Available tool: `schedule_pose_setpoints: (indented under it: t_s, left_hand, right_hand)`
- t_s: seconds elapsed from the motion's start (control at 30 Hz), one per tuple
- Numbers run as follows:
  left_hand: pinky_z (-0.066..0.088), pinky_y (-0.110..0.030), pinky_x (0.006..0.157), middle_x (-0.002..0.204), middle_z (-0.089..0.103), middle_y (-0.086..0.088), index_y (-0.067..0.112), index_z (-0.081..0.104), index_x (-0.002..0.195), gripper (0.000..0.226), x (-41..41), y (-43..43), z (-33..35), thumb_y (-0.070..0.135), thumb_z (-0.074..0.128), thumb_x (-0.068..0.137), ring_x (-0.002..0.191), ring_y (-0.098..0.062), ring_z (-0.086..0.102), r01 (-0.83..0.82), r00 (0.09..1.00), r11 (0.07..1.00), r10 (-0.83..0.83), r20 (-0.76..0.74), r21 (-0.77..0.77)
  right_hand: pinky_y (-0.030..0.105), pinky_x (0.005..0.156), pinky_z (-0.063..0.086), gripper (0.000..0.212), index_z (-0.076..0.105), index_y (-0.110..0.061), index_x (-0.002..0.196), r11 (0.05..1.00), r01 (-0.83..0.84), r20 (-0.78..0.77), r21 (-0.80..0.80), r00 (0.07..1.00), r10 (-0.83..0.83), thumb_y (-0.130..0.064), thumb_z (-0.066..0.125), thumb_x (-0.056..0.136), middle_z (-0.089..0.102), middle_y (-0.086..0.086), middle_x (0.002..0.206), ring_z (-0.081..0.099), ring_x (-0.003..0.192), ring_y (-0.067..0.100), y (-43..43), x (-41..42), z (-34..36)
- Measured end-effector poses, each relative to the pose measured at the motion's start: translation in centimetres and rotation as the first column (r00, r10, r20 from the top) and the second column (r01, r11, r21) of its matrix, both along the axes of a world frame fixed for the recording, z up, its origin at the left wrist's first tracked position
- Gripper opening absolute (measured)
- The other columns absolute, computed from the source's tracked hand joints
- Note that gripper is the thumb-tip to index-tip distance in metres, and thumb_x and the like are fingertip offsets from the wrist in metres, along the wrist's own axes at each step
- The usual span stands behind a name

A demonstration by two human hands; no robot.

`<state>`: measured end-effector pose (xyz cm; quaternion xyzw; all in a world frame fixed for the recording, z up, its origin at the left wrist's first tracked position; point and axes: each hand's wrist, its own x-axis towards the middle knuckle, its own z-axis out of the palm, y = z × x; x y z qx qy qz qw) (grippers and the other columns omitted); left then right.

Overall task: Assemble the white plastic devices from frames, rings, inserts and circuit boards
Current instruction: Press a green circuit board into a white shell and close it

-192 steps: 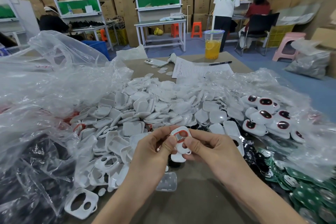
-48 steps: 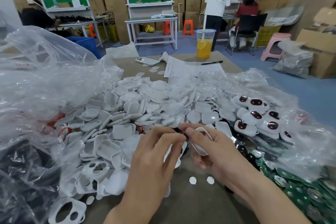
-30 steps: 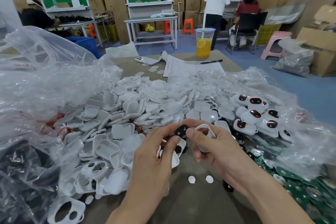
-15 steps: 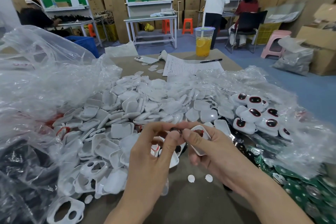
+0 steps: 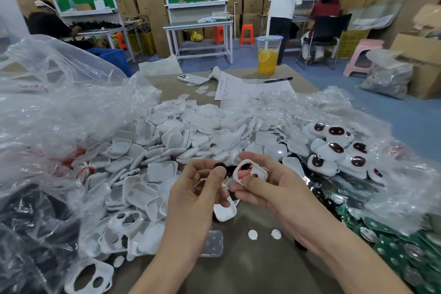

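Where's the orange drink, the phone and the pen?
orange drink (image 5: pixel 267 62): head view, juice-filled lower part of cup.
phone (image 5: pixel 192 79): head view, middle of its white back.
pen (image 5: pixel 278 80): head view, middle of its barrel.

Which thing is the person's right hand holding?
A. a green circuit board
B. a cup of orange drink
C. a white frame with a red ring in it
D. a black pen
C: the right hand grips the white frame, with a red ring showing in its opening; the left hand pinches a small dark insert.
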<state>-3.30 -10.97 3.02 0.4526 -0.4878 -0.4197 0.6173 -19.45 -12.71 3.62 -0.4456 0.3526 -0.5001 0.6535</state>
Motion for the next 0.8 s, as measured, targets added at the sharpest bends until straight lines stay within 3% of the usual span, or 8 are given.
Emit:
schedule_pose_setpoints:
  t_s: [0.13,0.2,0.33,0.43,0.57,0.7,0.8]
  left_hand:
    - [0.049,-0.020,0.063,0.069,0.067,0.006,0.036,0.070,0.091,0.008,-0.2,0.2,0.0,0.036,0.065,0.087,0.058,-0.010,0.060,0.038,0.993,0.998,-0.033,0.111,-0.046]
    - [0.047,-0.013,0.060,0.073,0.069,0.011,0.042,0.071,0.092,0.017,-0.5,0.5,-0.1,0.026,0.065,0.093,0.061,-0.004,0.061,0.031,0.982,0.998,-0.019,0.188,-0.063]
    - [0.047,-0.014,0.064,0.084,0.073,0.015,0.044,0.066,0.094,0.025,-0.9,0.4,-0.3,0.020,0.069,0.093,0.076,-0.001,0.067,-0.063,0.955,0.995,0.082,0.286,-0.073]
    - [0.047,-0.013,0.064,0.084,0.071,0.017,0.038,0.066,0.086,0.020,-0.6,0.2,-0.4,0.020,0.073,0.091,0.075,-0.002,0.066,-0.123,0.960,0.989,0.139,0.242,-0.080]
    - [0.049,-0.016,0.062,0.082,0.072,0.011,0.038,0.065,0.085,0.020,-0.7,0.3,-0.2,0.020,0.071,0.091,0.067,-0.007,0.066,-0.083,0.976,0.994,0.096,0.195,-0.075]
    - [0.050,-0.015,0.058,0.080,0.072,0.008,0.036,0.064,0.083,0.018,-0.8,0.4,0.1,0.021,0.070,0.092,0.066,-0.010,0.065,-0.059,0.992,0.997,0.064,0.109,-0.047]
    - [0.049,-0.018,0.062,0.082,0.072,0.006,0.041,0.062,0.088,0.008,-0.6,0.3,0.3,0.042,0.068,0.083,0.068,-0.009,0.065,-0.014,0.994,1.000,0.015,0.107,-0.015]
  right_hand:
    - [0.019,0.072,0.058,0.029,0.069,-0.020,0.116,0.996,0.083,-0.112,-0.034,0.990,-0.086,-0.009,0.071,0.089,0.078,0.010,0.094,0.076,0.089,0.022,-0.2,0.0,0.0]
    - [0.017,0.071,0.056,0.026,0.070,-0.021,0.115,0.993,0.100,-0.148,-0.056,0.983,-0.107,-0.011,0.069,0.091,0.078,0.008,0.093,0.076,0.086,0.019,-0.2,0.0,-0.1]
    - [0.017,0.077,0.057,0.026,0.076,-0.026,0.108,0.993,0.062,-0.121,-0.097,0.990,-0.074,-0.010,0.059,0.099,0.078,0.003,0.102,0.076,0.091,0.021,0.1,0.6,-0.2]
    - [0.020,0.083,0.057,0.028,0.076,-0.025,0.110,0.993,0.005,-0.093,-0.122,0.995,-0.017,-0.007,0.056,0.101,0.076,0.003,0.107,0.074,0.098,0.020,0.3,1.0,-0.2]
    - [0.022,0.082,0.058,0.031,0.077,-0.026,0.109,0.986,0.017,-0.102,-0.168,0.994,-0.034,-0.003,0.059,0.099,0.077,0.004,0.107,0.073,0.100,0.018,0.5,1.4,-0.3]
    - [0.021,0.075,0.058,0.029,0.078,-0.032,0.107,0.983,0.050,-0.148,-0.178,0.986,-0.077,-0.008,0.063,0.097,0.078,0.002,0.101,0.075,0.092,0.016,0.6,1.3,-0.1]
    - [0.020,0.068,0.056,0.027,0.078,-0.035,0.105,0.981,0.059,-0.194,-0.186,0.976,-0.095,-0.013,0.066,0.095,0.078,-0.001,0.096,0.071,0.076,0.010,0.5,1.2,0.0]
